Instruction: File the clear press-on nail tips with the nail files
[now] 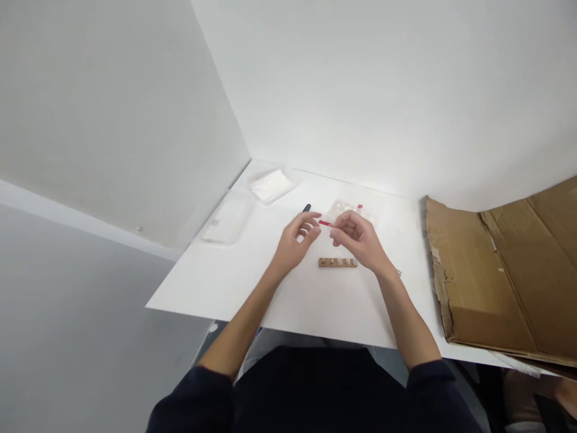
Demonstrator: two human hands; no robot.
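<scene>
My right hand [358, 238] pinches a thin red strip [324, 223] between thumb and fingers, its free end pointing left. Facing it, my left hand [295, 239] has its fingers curved and apart, close to the strip's end with nothing seen in them. Below and between the hands lies a small wooden block [337, 266] with a row of several whitish and metallic round pieces set in it. Just behind my left hand a dark, rounded object [307, 208] shows in part. A clear bag [342, 208] with small pale pieces lies behind my right hand, partly covered by it.
A small red piece [359, 206] lies by the clear bag. Toward the back left are a clear packet with white contents [270, 185] and a flat clear plastic bag [228, 219]. Folded brown cardboard [491, 282] covers the table's right end. White walls [360, 90] enclose the back and left.
</scene>
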